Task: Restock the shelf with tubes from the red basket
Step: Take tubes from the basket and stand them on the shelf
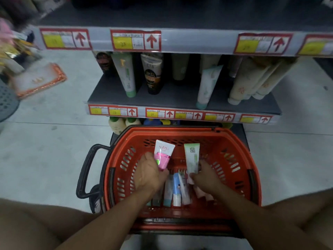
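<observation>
Here both hands are down inside the red basket (234, 141), which sits on the pale floor (45, 150) right in front of the shelf (171, 98). The left hand (149, 172) has its fingers curled round a pink-and-white tube (164, 153), holding it upright with the flat crimped end on top. The right hand (205, 175) grips a white-and-green tube (191, 157) the same way, crimp upward, just beside the pink one. Beneath the hands, more tubes (175, 190) lie side by side on the basket's bottom, among them a blue-and-white one and some pinkish ones. The basket's black handle (86, 170) is folded out to the left. On the shelf, tubes stand or lean cap-down: a white one with a green cap (126, 74), a black-and-cream one (153, 73), a leaning pale green one (207, 85), and several cream ones (252, 82) at the right. Red-and-yellow price tags (136, 40) with arrows line the shelf edges.
</observation>
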{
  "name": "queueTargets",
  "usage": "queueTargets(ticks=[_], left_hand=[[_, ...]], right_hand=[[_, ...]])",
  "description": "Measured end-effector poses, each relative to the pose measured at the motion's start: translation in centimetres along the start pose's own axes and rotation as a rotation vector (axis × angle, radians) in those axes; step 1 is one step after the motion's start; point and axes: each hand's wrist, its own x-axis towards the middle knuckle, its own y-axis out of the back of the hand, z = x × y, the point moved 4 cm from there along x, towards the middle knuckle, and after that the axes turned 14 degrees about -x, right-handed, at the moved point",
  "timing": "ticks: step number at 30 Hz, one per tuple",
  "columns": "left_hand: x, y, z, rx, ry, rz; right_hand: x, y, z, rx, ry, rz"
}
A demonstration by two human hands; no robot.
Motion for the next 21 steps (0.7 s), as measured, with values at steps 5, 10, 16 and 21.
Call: queueTargets(ticks=[5,10,16,21], left_hand=[[-1.3,2.6,2.8,-0.084,-0.105,0.068],[-1.9,5.3,5.8,-0.120,-0.217,0.132],[-2.8,9.2,10.3,-0.196,-0.333,0.251],[-3.4,12.1,13.4,-0.207,-0.427,0.313]], right_hand=[[-1.9,2.8,-1.9,0.163,-0.022,0.057],[-3.1,5.2,-4.2,0.318,0.001,0.131],[-5.4,8.3,-6.9,0.342,0.108,0.188],[-7.6,11.3,-9.2,0.362,0.244,0.204]])
